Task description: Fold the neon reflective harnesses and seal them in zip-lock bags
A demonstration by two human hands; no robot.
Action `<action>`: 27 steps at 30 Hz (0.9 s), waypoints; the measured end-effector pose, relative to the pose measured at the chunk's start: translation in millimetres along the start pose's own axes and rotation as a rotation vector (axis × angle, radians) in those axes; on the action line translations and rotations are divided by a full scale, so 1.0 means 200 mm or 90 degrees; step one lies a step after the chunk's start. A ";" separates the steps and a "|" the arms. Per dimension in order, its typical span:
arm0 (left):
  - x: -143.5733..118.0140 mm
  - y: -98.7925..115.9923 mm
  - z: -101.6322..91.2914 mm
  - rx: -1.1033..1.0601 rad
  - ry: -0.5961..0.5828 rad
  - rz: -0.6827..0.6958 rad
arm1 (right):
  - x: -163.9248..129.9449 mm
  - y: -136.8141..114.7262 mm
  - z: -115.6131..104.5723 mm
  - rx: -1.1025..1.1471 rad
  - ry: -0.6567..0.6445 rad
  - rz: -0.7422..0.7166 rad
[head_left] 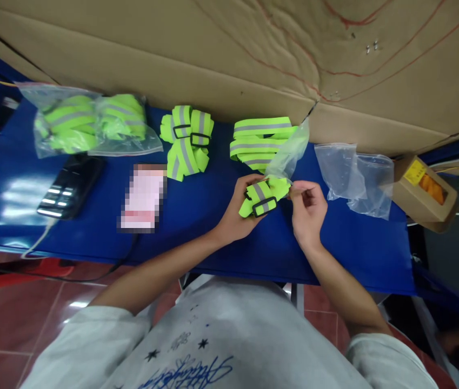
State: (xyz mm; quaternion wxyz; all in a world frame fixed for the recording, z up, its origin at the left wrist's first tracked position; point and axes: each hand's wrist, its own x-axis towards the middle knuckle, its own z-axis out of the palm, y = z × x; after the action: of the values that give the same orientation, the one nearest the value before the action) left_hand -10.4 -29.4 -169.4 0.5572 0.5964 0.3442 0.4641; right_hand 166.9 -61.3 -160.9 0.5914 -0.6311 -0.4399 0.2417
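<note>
My left hand point(241, 208) is closed around a folded neon-yellow reflective strap point(262, 195) with a grey stripe and a black buckle. A clear plastic bag point(291, 154) rises just behind that strap, its lower end meeting the strap's far side. My right hand point(307, 208) is closed in a pinch at the strap's right end, where the bag's edge also lies; what exactly sits between the fingertips is too small to make out. Beyond the hands, a stack of folded reflective straps point(259, 145) lies partly behind the bag. Left of it rests a bundle of buckled straps point(186, 141).
Filled bags of straps point(71, 121) lie at the far left, above a black device with a cable point(71, 186) and a blurred-out phone point(143, 197). Flat clear bags point(340, 170) and a cardboard box point(424, 192) are to the right. A cardboard wall point(132, 59) borders the blue table point(197, 216).
</note>
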 end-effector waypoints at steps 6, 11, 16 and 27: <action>-0.02 0.04 0.00 0.002 -0.001 0.024 | -0.09 -0.06 0.00 -0.111 -0.018 -0.263; 0.00 0.02 -0.06 0.058 0.016 0.019 | -0.07 -0.09 -0.03 -0.148 -0.111 -0.287; 0.02 -0.02 -0.11 0.215 -0.071 0.198 | -0.01 -0.08 -0.06 -0.201 -0.163 -0.264; 0.05 -0.06 -0.09 0.380 -0.094 0.256 | 0.01 -0.04 -0.09 -0.062 -0.332 -0.203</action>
State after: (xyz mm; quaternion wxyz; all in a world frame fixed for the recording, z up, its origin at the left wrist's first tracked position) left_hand -22.1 -11.9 -180.3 0.2795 0.8202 0.2997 0.3992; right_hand 180.3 -70.7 -149.5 0.4580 -0.4983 -0.6816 0.2781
